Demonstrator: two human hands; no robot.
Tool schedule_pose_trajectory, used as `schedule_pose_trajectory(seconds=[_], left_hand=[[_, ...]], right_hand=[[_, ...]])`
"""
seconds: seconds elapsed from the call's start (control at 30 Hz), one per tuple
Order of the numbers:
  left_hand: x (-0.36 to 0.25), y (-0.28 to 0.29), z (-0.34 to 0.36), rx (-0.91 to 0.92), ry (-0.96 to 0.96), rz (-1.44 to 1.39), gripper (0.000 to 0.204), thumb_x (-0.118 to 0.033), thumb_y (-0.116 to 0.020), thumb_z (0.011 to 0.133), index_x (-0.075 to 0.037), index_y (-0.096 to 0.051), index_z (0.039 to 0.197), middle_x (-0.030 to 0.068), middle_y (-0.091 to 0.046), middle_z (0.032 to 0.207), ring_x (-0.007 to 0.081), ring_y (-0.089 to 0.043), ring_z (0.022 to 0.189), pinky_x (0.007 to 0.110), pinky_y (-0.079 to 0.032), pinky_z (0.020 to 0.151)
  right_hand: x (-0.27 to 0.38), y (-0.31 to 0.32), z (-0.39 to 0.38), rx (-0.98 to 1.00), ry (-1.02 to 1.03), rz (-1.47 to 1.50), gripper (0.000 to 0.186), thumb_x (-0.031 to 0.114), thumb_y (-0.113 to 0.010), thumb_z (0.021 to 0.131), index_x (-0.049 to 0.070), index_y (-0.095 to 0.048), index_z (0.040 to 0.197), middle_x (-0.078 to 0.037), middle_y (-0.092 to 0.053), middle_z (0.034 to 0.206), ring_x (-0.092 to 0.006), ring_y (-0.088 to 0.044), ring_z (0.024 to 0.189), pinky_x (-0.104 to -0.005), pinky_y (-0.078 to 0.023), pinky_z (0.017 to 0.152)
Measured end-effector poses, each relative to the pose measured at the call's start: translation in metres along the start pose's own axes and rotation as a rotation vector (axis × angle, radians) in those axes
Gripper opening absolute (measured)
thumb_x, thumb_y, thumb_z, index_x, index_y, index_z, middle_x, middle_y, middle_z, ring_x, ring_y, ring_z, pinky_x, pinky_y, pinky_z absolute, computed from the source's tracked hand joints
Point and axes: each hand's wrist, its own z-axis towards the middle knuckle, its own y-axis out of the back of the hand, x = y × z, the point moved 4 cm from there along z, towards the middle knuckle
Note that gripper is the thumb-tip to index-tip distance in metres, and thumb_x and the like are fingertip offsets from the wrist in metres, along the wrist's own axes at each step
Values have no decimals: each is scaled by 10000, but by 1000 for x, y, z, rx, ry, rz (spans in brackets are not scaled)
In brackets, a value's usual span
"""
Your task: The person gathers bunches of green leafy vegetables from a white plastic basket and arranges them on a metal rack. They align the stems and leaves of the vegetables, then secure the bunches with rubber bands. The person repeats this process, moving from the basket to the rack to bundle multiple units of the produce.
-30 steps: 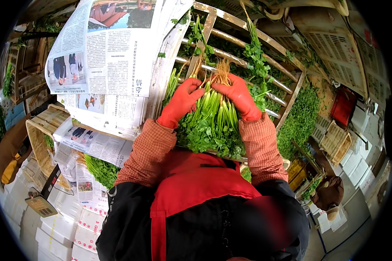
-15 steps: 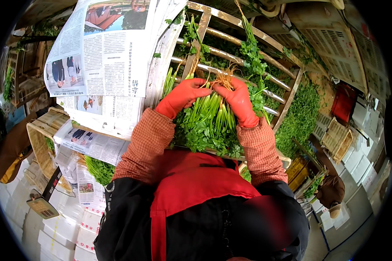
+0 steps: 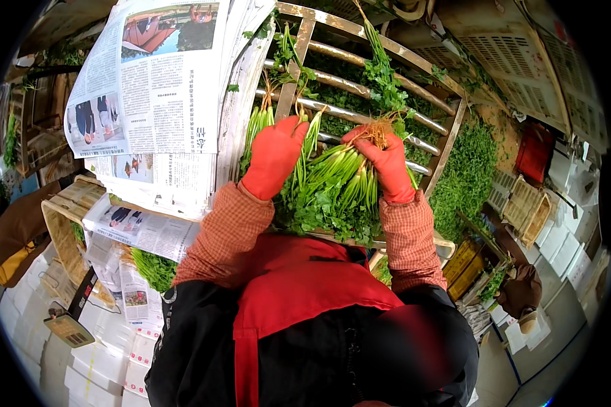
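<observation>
My right hand (image 3: 385, 161), in a red-orange glove, is closed round the root end of a bunch of leafy greens (image 3: 336, 169). Its tangled brown roots (image 3: 380, 130) stick out above my fingers, and the leaves hang toward my apron. To the left, my gloved left hand (image 3: 275, 157) has its fingers pinched at the root end of a few loose stems of leafy greens (image 3: 311, 136); its palm is hidden. Just past that hand, another small cluster of greens (image 3: 259, 122) lies beside the newspapers. All this is over a metal-barred rack (image 3: 343, 85).
A thick stack of newspapers (image 3: 159, 95) covers the left side. One long sprig (image 3: 381, 71) lies across the rack's far bars. Loose greens (image 3: 465, 183) are heaped at right, below plastic crates (image 3: 502, 74). A scale (image 3: 71, 329) stands at lower left.
My hands have drawn apart. The left moved left, away from the bunch to the loose stems; the right shifted slightly right, still holding the bunch by its roots.
</observation>
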Motion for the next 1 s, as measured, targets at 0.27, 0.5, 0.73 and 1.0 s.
schedule_pose_trajectory(seconds=[0.27, 0.5, 0.73, 1.0], left_hand=[[-49, 33, -19, -161, -57, -168, 97, -123, -675, 814, -75, -613, 871, 105, -628, 784, 305, -596, 629, 367, -490, 559], [-47, -16, -29, 42, 163, -455, 197, -59, -651, 792, -20, -593, 976, 150, -608, 857, 338, -601, 765, 373, -492, 677], [-18, 0, -27, -6, 314, -377, 182, -84, -657, 811, -32, -649, 986, 99, -633, 695, 188, -617, 625, 291, -490, 581], [-3, -26, -4, 238, 154, 451, 338, -345, -608, 839, -19, -617, 750, 158, -632, 660, 351, -625, 619, 449, -489, 526]], right_hand=[[-1, -5, 8, 13, -17, -33, 141, 107, -622, 863, 23, -685, 957, -17, -671, 906, -99, -594, 845, -255, -463, 789], [16, -16, 19, 155, -7, -78, 345, 148, -701, 795, 26, -635, 1112, -26, -677, 973, -128, -602, 859, -276, -474, 819], [-15, -11, 24, -5, -170, -247, 348, 186, -712, 811, 31, -633, 1112, -50, -682, 941, -115, -597, 817, -263, -480, 755], [13, 30, 9, -18, -122, -401, 283, 207, -696, 824, 44, -656, 1053, -45, -670, 914, -112, -596, 782, -253, -476, 700]])
